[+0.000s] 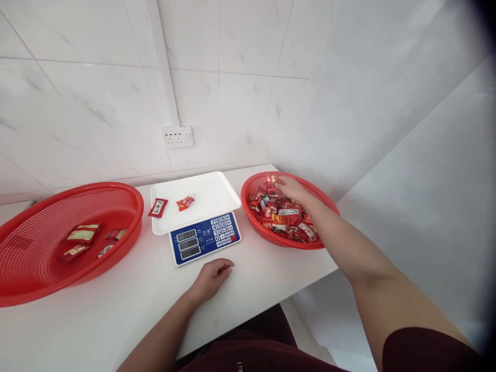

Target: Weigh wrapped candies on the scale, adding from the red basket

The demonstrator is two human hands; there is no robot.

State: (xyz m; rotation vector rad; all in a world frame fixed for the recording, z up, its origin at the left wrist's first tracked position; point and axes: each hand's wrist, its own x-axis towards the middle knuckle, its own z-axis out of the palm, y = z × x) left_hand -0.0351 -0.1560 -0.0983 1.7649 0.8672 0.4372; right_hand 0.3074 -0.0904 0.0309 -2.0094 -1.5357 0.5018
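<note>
My right hand (291,188) reaches into the far side of the right-hand red basket (253,227). Its fingertips pinch a small red snack packet (272,181), above a heap of other red packets (287,214). My left hand (212,279) rests on the white table in front of the scale, fingers loosely curled and nothing visible in them. On the white pan (205,194) of the digital scale (205,237) lie a dark red packet (158,207) at the left edge and an orange-red packet (185,202) nearer the middle.
A larger red basket (134,206) stands at the left, with several packets (83,235) on its bottom. Behind the table (248,276) rises a tiled wall with a power socket (178,137). A grey-white wall borders the right side.
</note>
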